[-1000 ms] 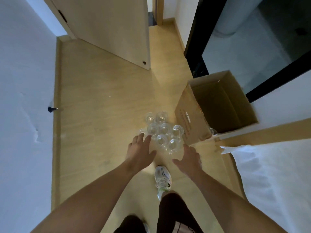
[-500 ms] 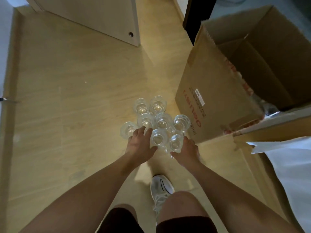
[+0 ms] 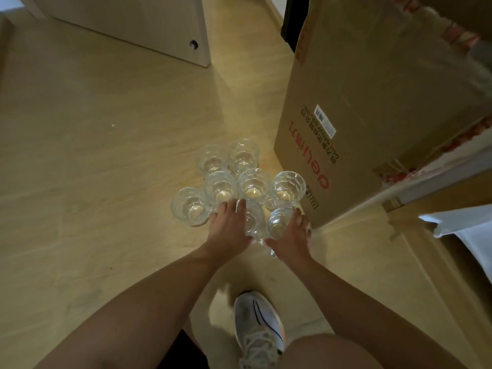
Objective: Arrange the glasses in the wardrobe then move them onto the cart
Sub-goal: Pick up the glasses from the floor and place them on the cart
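Head view: left hand (image 3: 229, 228) and right hand (image 3: 292, 238) each grip a glass; cardboard box (image 3: 354, 107) right reads "deli".

1 head-worn wide-angle view looks steeply down, close above the floor (image 3: 106, 155) ahead.

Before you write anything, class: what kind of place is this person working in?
Probably a bedroom or hallway in a home: a wooden floor, an open door, a cardboard box beside glasses standing on the floor.
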